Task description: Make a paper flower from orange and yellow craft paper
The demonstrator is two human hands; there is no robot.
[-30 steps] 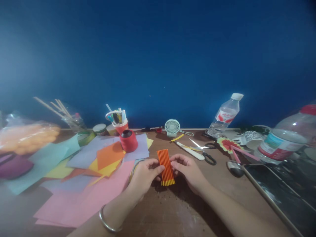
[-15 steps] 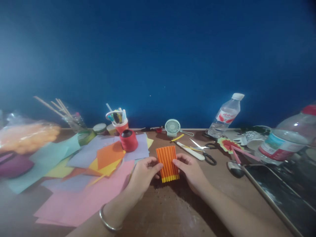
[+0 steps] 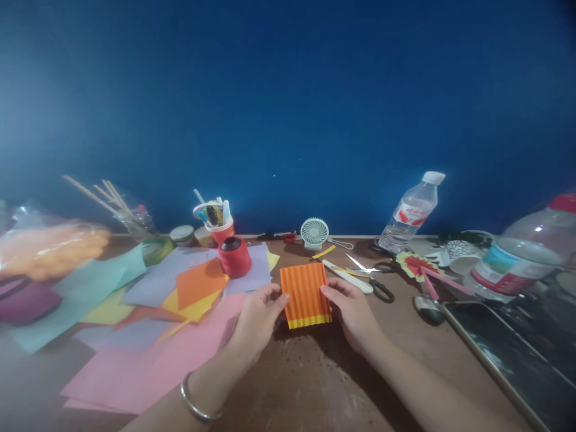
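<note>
Both hands hold one pleated orange paper with a yellow lower edge (image 3: 305, 294) just above the brown table (image 3: 310, 384). My left hand (image 3: 257, 318) pinches its left side, and a metal bangle sits on that wrist. My right hand (image 3: 353, 312) pinches the right side. The pleats are spread out into a wide rectangle, standing nearly upright between the fingers.
Loose coloured paper sheets (image 3: 148, 324) cover the table's left. A red spool (image 3: 234, 256), a cup of pens (image 3: 218, 221), a small white fan (image 3: 314, 232), scissors (image 3: 375, 277), a white knife-like tool (image 3: 347, 276), water bottles (image 3: 411, 210) and a phone (image 3: 513, 360) lie around.
The pleated paper was squeezed into a narrow bundle a second ago. My hands have drawn apart, and it has opened into a wide ribbed sheet.
</note>
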